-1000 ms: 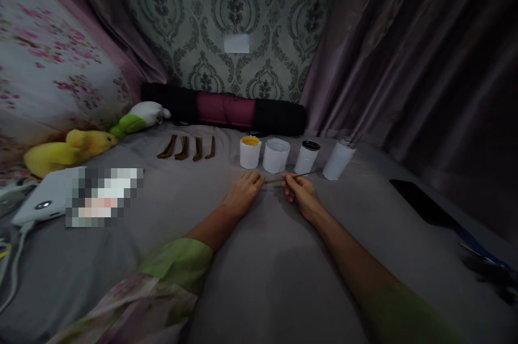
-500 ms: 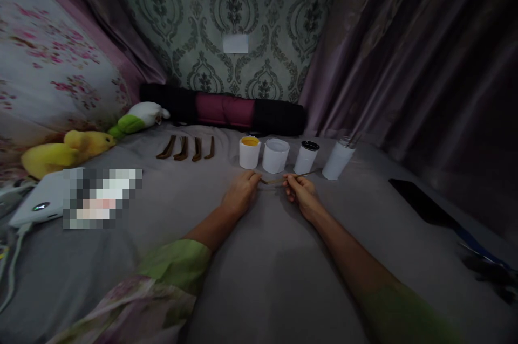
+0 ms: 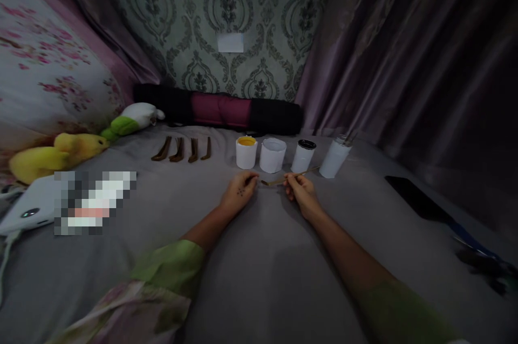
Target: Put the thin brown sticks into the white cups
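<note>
My right hand (image 3: 301, 193) grips a thin brown stick (image 3: 277, 181) between thumb and fingers. The stick lies nearly level, its darker, slightly bent end pointing left and its thin end running right toward a tall pale container. My left hand (image 3: 239, 192) is just left of that dark end, with a small gap between. Its thumb and fingertips are pressed together; anything between them is too small to make out. Behind my hands stand a white tub with yellow contents (image 3: 246, 155), a wider white tub (image 3: 272, 156) and a white can with a black rim (image 3: 303, 156).
The tall pale container (image 3: 335, 158) stands tilted at right, thin sticks poking out. Several bent brown bundles (image 3: 177, 151) form a row at left. A yellow plush toy (image 3: 56, 158), white power bank (image 3: 32, 206), black flat object (image 3: 418, 198) and black-maroon roll (image 3: 220, 110) surround the grey sheet.
My left fingers have come off the stick's dark end, leaving a small gap, and the hand has turned slightly. My right hand keeps its hold. The view has shifted a little.
</note>
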`<state>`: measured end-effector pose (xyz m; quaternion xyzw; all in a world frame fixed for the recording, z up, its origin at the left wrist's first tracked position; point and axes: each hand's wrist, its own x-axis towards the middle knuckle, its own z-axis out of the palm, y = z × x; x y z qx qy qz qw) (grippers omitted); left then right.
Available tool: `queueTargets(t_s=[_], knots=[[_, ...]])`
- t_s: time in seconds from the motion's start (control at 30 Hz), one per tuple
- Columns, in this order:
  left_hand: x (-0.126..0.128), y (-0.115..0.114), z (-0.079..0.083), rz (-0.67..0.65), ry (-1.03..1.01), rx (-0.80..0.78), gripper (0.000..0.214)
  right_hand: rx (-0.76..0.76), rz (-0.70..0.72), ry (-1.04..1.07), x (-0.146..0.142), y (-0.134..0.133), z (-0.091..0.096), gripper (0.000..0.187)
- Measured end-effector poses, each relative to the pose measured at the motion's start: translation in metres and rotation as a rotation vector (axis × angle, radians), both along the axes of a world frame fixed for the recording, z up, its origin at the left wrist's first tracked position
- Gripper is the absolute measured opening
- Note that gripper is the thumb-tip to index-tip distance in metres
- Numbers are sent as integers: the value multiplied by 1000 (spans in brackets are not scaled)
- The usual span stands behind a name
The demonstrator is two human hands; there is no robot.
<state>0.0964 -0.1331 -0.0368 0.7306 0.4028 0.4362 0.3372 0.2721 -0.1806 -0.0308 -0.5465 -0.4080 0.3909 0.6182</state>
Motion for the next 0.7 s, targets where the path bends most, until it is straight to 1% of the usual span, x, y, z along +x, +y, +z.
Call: queueTargets(t_s=[0.1,0.2,0.3,0.47,0.7], knots=[[4,-3,5,-32,-128,-209,19,6,-16,-8,1,1,-1,41],[6,-5,8,-77,-223,-352,18,9,-27,-15,1,1,-1,40],[8,-5,7,-108,-307,-434,16,-1,-30,-20,1,1,0,38],[11,-5,7,-117,-408,-583,13,-3,-35,-20,1,1,-1,37],[12,-10,14,-130,-425,-715,9,5,-36,1,3,2,-3,39]])
